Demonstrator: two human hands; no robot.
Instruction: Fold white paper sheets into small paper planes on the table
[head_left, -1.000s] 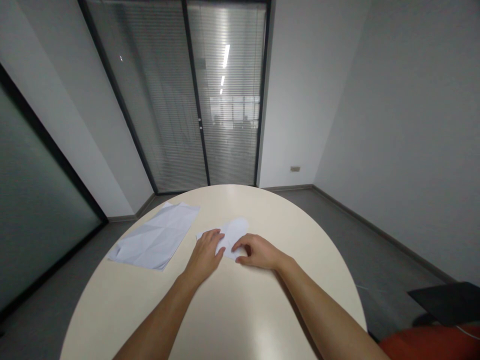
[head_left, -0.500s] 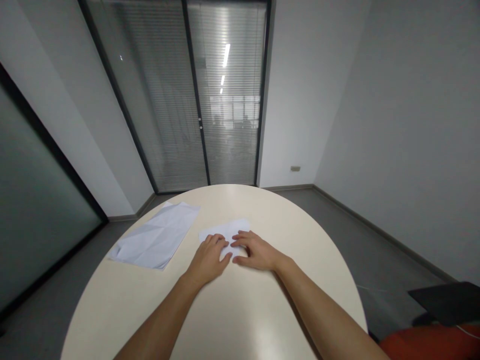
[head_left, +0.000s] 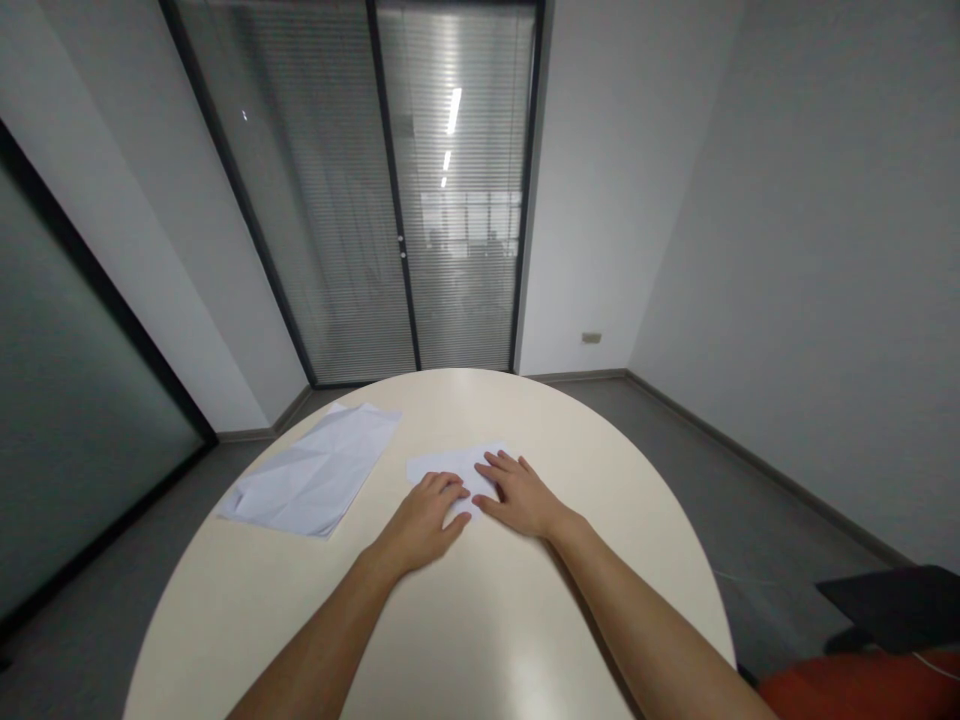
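A piece of white paper [head_left: 450,461] lies on the table under both hands, and its near part is mostly covered by them. My left hand [head_left: 426,515] rests on its left side, fingers slightly bent and thumb held apart. On the right side of the sheet, my right hand [head_left: 523,497] presses down with its fingers stretched and spread. A narrow strip of paper shows between the two hands. Neither hand grips anything that I can see.
Creased white sheets [head_left: 315,470] lie at the left of the round cream table [head_left: 450,630]. Behind stands a glass partition with blinds [head_left: 457,300]. At lower right are a red chair [head_left: 862,690] and a black flat object [head_left: 892,605].
My right hand has shifted slightly right and its fingers have spread out on the paper. The paper has moved a little to the right, and my left hand slightly with it.
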